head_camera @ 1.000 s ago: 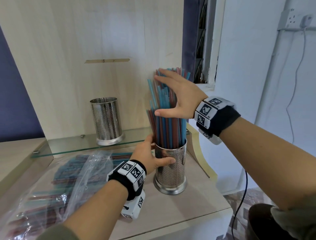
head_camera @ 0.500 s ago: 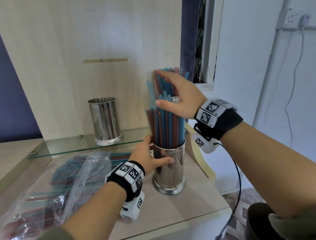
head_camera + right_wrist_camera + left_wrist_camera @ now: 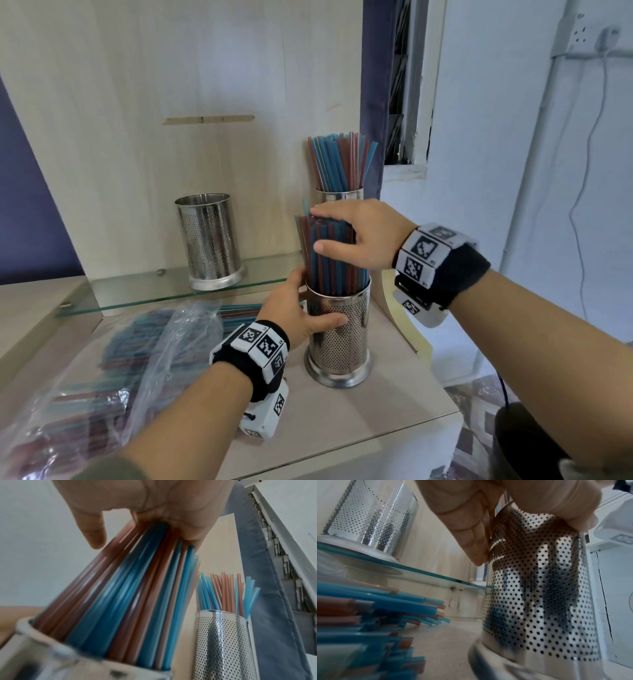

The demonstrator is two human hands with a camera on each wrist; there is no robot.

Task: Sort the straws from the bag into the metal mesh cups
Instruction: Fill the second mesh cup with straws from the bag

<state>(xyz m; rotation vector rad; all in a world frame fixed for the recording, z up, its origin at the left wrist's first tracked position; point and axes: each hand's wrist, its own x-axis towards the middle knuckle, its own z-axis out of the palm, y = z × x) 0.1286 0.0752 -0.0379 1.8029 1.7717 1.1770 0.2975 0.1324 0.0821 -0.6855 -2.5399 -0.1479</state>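
A perforated metal cup [image 3: 337, 342] stands on the wooden counter, packed with blue and red straws [image 3: 325, 255]. My left hand [image 3: 308, 308] grips the cup's upper wall, thumb on the near side; in the left wrist view its fingers [image 3: 471, 534] curl against the cup's mesh wall [image 3: 539, 601]. With flat fingers my right hand [image 3: 342, 229] presses on the straw tops, thumb alongside the bundle. From the right wrist, the palm [image 3: 154, 507] sits on the straw ends [image 3: 128, 595]. One blue straw pokes up past the fingers.
On the glass shelf [image 3: 154, 294] a second cup [image 3: 339, 196] holds upright straws [image 3: 339, 161], and an empty cup [image 3: 209, 240] stands further left. A clear plastic bag [image 3: 120, 359] of straws lies on the counter's left half, with loose straws [image 3: 376, 608] spilling out.
My right hand has come down onto the bundle, and the straws now sit lower in the front cup. The rear cup of straws shows above the hand. My left hand keeps its grip.
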